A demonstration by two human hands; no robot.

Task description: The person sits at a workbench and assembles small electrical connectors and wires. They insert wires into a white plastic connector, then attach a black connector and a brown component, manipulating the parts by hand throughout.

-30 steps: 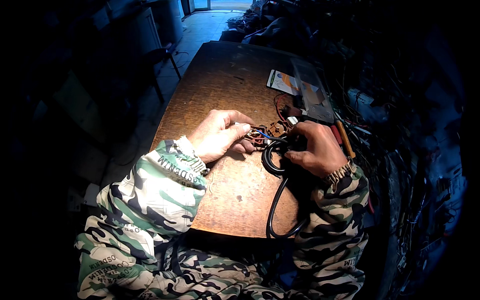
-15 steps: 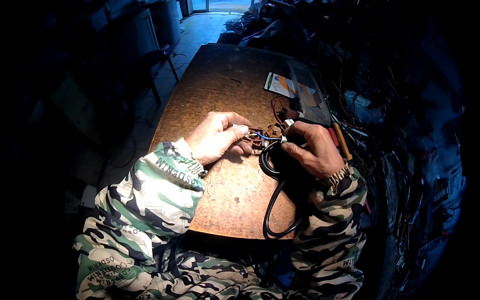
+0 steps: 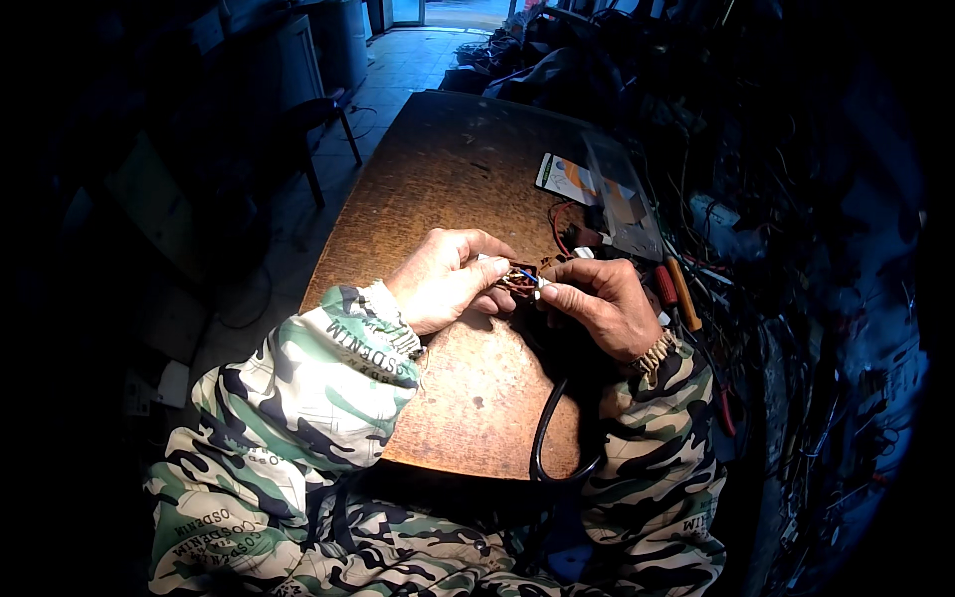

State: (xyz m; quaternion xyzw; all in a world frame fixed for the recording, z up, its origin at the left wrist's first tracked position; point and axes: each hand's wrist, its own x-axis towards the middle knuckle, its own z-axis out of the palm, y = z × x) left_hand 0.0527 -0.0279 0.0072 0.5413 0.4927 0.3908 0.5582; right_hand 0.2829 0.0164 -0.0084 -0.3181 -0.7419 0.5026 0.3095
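Note:
My left hand (image 3: 450, 281) is closed on a small brown open housing (image 3: 516, 284) with bare wires and metal parts inside. Thumb and fingers grip its left side. A blue wire (image 3: 529, 276) runs from the housing to my right hand (image 3: 603, 306), whose thumb and forefinger pinch the stripped end of a black cable. That black cable (image 3: 547, 428) hangs below in a loop over the table's near edge. My fingers hide most of the cable's end. Just beyond the right fingers lies a small white piece (image 3: 584, 253), beside brown parts.
A worn wooden table (image 3: 428, 189) carries a white and orange card (image 3: 567, 180), a clear plastic tray (image 3: 637, 231) and a red wire (image 3: 559, 231). Red (image 3: 666, 286) and orange (image 3: 684, 298) tool handles lie at its right edge. Tangled cables fill the dark right side; a stool (image 3: 310, 114) stands far left.
My right hand has moved left, closer to the left hand, its fingertips now at the blue wire by the housing. The upper coil of black cable is now hidden in shadow.

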